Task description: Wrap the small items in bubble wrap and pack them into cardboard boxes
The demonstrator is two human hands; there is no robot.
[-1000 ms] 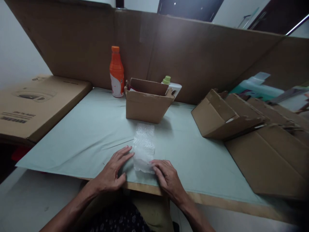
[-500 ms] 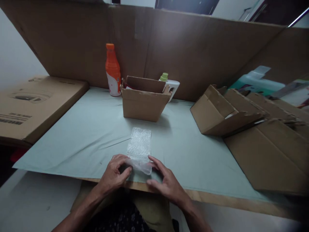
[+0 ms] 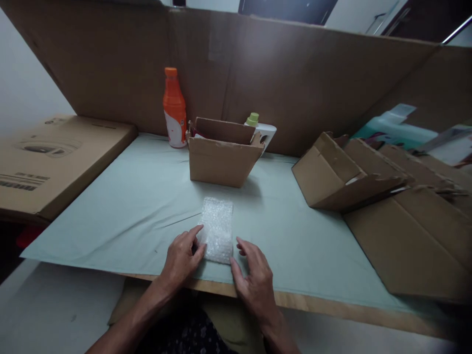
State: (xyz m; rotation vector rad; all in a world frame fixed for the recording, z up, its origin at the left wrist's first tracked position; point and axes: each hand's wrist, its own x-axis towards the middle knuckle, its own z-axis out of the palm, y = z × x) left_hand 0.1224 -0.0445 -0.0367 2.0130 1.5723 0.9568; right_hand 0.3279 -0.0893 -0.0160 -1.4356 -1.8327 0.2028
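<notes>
My right hand curves loosely, released, thumb at the near right corner of the bubble wrap. My left hand, also ungripped, rests thumb and forefinger on its left edge. Beyond, on the desk, stands a cardboard box.

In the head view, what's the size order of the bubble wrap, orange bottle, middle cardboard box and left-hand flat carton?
1. Flat carton
2. Middle cardboard box
3. Bubble wrap and orange bottle: too alike to rank; the wrap is nearer the camera.
</notes>
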